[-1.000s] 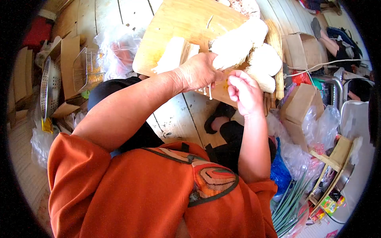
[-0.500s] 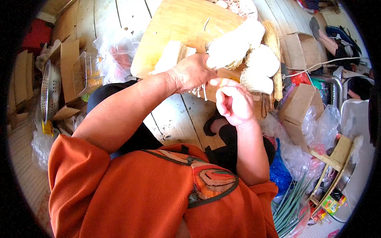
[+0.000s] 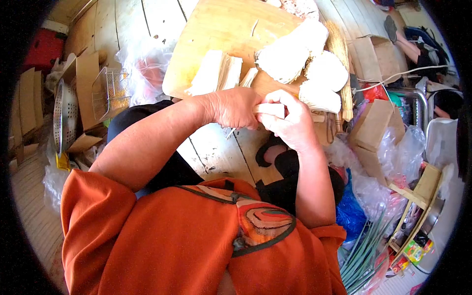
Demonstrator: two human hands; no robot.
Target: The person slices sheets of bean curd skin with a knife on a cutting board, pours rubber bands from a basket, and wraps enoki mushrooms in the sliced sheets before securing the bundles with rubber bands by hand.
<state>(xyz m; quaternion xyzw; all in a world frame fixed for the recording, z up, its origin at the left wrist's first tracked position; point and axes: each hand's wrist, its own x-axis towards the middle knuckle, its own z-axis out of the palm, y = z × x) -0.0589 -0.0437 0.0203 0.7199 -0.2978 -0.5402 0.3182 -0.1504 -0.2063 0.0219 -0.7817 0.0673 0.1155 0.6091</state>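
My left hand (image 3: 236, 108) is closed, its fingers curled, just past the near edge of the wooden board. Thin pale strands poke out beneath it. My right hand (image 3: 295, 123) meets it, thumb and fingers pinching a pale piece of enoki mushroom (image 3: 271, 110) that spans the gap between both hands. Beyond them on the board (image 3: 231, 29) lie flat pale mushroom pieces (image 3: 216, 73) and, to the right, large white mushroom clumps (image 3: 290, 54), overexposed in places.
A straw brush (image 3: 338, 54) lies along the board's right side. Plastic bags (image 3: 145, 69), a wire basket (image 3: 112, 93) and a metal colander (image 3: 65, 115) are at left. Cardboard boxes (image 3: 376, 123), green onions (image 3: 366, 255) and a wooden rack (image 3: 418, 206) stand right. Another person's leg (image 3: 408, 46) shows top right.
My right hand has closed onto the pale mushroom piece beside my left hand. My left hand has drawn slightly back from the big clump, uncovering a small piece on the board.
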